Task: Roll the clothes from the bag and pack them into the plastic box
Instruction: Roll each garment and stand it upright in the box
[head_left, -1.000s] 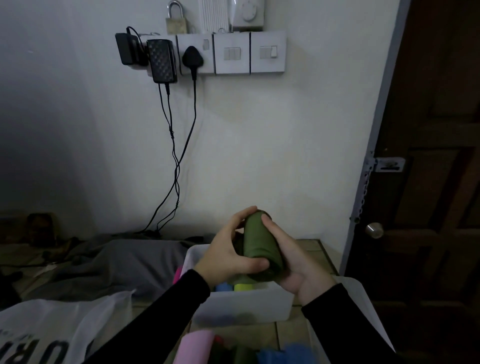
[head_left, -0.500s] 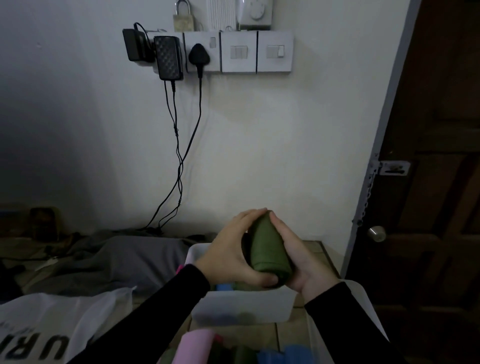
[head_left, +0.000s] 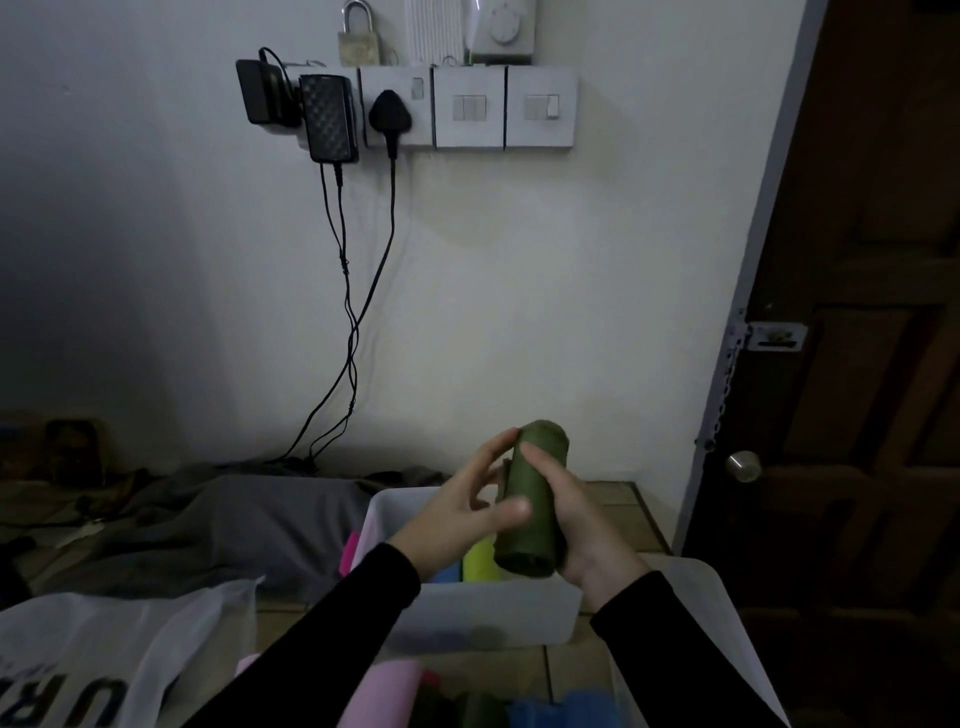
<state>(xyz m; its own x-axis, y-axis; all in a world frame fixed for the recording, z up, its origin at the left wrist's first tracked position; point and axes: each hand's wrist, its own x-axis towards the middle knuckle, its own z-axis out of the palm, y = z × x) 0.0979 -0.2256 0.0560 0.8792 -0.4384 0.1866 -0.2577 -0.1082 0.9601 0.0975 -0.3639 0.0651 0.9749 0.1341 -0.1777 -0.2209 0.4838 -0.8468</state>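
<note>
- Above the far white translucent plastic box (head_left: 470, 610), I see the olive-green rolled cloth cylinder (head_left: 532, 499) held clear of the rim, its long axis nearly upright and leaning slightly away from me, lower end toward the box.
- Right hand (head_left: 582, 525): the grip; fingers curled round the roll's right flank, thumb across the front. The roll lies just left of this palm.
- Left hand (head_left: 467, 506): fingers loosely extended, thumb tip touching the roll's lower left side; it steadies rather than clasps.
- Judgement: the box opening lies directly below and slightly toward me, so I expect a short descent, led by the right hand.
- Box contents: a yellow-green roll (head_left: 480, 561), a blue roll (head_left: 447, 574) and a pink roll (head_left: 350, 551), soft matte fabric, packed side by side.
- Near edge: a white plastic bag with dark lettering (head_left: 104, 660); a second pale container (head_left: 717, 623) holding a light pink roll (head_left: 382, 693).
</note>
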